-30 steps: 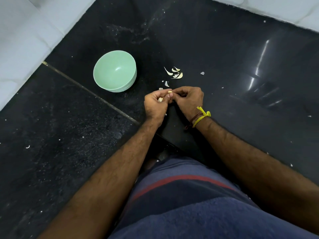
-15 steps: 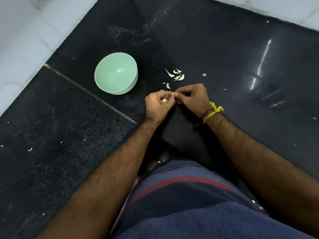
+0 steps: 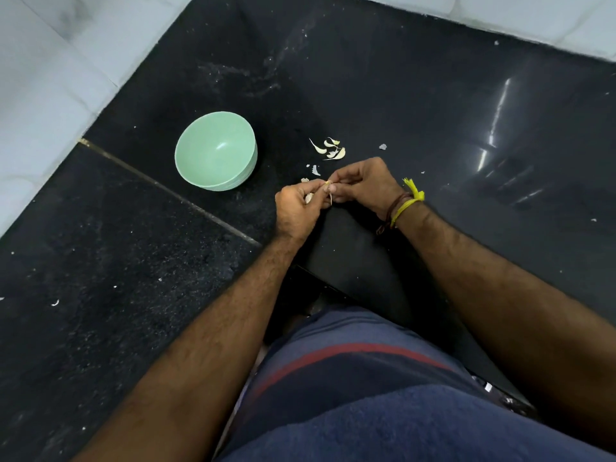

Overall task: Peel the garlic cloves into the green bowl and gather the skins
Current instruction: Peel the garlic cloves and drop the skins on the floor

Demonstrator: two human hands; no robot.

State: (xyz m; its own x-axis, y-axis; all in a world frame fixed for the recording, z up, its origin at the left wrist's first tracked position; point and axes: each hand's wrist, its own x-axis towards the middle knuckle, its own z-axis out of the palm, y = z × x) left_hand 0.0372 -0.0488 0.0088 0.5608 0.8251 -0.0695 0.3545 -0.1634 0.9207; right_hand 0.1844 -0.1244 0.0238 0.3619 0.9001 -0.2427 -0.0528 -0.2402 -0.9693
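Green bowl (image 3: 216,151) sits upright, mouth up, on black stone counter (image 3: 100,295) w/ bare counter all round it, seam line just below-left. Left hand (image 3: 297,208) curls round a garlic clove (image 3: 309,197), fingertips meeting right hand (image 3: 365,185), which pinches a thin strip of skin (image 3: 330,195) hanging roughly straight down btwn them; clove's long axis can't be told, mostly hidden. Loose skins (image 3: 330,149) lie just above the hands, right of bowl, apart from it; counter edge runs under the wrists.
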